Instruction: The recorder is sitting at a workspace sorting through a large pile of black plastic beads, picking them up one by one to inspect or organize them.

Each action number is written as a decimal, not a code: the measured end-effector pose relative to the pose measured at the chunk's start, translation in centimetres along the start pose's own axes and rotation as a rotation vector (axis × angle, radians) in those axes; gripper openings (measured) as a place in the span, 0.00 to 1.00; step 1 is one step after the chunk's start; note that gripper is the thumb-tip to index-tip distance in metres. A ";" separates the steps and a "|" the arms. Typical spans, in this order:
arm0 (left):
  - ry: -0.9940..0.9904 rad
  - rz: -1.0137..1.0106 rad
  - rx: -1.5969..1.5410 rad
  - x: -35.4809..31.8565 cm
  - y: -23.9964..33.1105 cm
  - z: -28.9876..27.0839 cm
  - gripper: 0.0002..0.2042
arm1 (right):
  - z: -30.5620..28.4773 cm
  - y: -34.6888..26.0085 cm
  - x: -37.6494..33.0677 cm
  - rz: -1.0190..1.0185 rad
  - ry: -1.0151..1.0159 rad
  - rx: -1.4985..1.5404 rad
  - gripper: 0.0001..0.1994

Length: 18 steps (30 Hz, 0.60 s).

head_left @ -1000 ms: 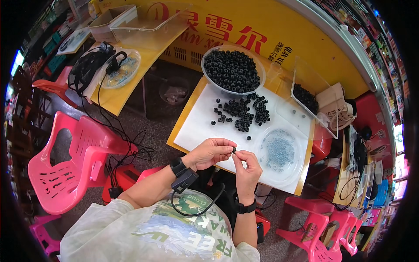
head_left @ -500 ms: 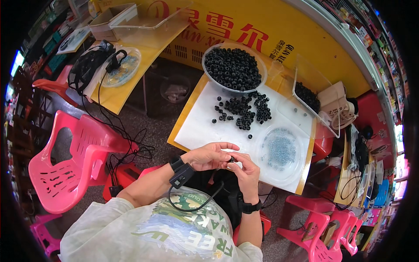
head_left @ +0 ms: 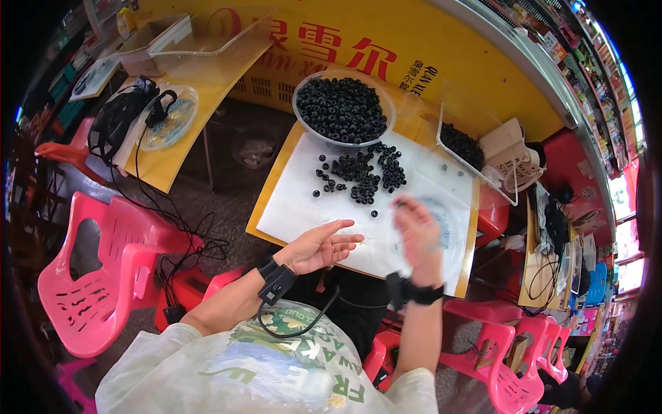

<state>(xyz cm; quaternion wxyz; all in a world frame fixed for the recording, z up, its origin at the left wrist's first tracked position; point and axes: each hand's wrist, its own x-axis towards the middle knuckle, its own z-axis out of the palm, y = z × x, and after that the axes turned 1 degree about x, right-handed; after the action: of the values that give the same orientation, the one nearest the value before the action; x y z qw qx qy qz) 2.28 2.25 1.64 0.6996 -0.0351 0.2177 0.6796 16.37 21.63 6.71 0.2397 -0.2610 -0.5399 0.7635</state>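
My left hand (head_left: 318, 248) is open and palm up at the near edge of the white board (head_left: 286, 200), fingers stretched to the right with nothing in them. My right hand (head_left: 418, 231) is smeared by motion over the board, partly covering a clear round tray (head_left: 452, 234) of tiny bluish pieces. Whether its fingertips hold anything cannot be made out. Beyond both hands lies a loose pile of black beads (head_left: 355, 169), with a few strays on its left and one single bead (head_left: 374, 214) nearer me. Behind the pile stands a clear bowl heaped with black beads (head_left: 341, 110).
At the right back, a clear plastic bin (head_left: 462, 146) with black beads stands beside a cloth bag (head_left: 507, 152). Pink chairs (head_left: 114, 262) flank me. A side table (head_left: 172, 159) at the left carries a tray and black cables. Cables trail across the floor.
Both hands were together around a small black bead; now they are apart. My right hand has moved forward and right over the board, and my left hand has opened. The view has shifted slightly.
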 end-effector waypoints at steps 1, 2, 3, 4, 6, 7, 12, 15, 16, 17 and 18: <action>-0.008 0.000 0.005 0.1 -0.1 -0.5 0.17 | -0.7 -2.6 1.6 -0.111 0.019 0.160 0.19; -0.018 0.000 0.010 0.4 -0.2 -1.4 0.17 | -1.0 -5.0 2.8 -0.222 0.038 0.318 0.22; -0.025 0.002 0.018 0.5 -0.4 -2.1 0.17 | -1.6 -5.9 3.8 -0.193 0.057 0.318 0.23; -0.019 0.004 0.010 0.5 -0.4 -2.3 0.17 | -1.7 -7.0 4.7 -0.163 0.075 0.312 0.25; -0.008 0.005 -0.004 0.3 -0.7 -2.5 0.16 | -0.5 -6.7 4.4 -0.154 0.130 0.159 0.26; -0.006 0.018 -0.004 0.3 -0.6 -2.6 0.15 | -0.1 -4.9 4.2 -0.185 0.090 -0.143 0.26; 0.027 0.098 0.056 0.4 -0.3 -2.8 0.11 | 1.7 4.6 2.5 -0.602 0.092 -1.503 0.08; 0.072 0.171 0.133 0.4 0.3 -2.5 0.11 | 2.2 6.5 2.5 -0.511 0.106 -1.534 0.07; 0.144 0.191 0.169 0.4 0.5 -2.0 0.11 | 2.8 6.2 1.9 -0.500 0.099 -1.482 0.07; 0.160 0.197 0.190 0.3 0.8 -1.1 0.11 | 3.7 5.8 1.0 -0.527 0.070 -1.376 0.08; 0.176 0.204 0.211 0.2 1.1 -0.1 0.11 | 4.8 5.1 0.0 -0.554 0.042 -1.270 0.08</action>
<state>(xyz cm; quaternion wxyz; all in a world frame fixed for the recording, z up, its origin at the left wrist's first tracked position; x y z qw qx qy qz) 1.18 2.49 1.77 0.6052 0.0015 0.3510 0.7146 12.75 16.76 3.15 0.2368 -0.2179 -0.9243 0.2051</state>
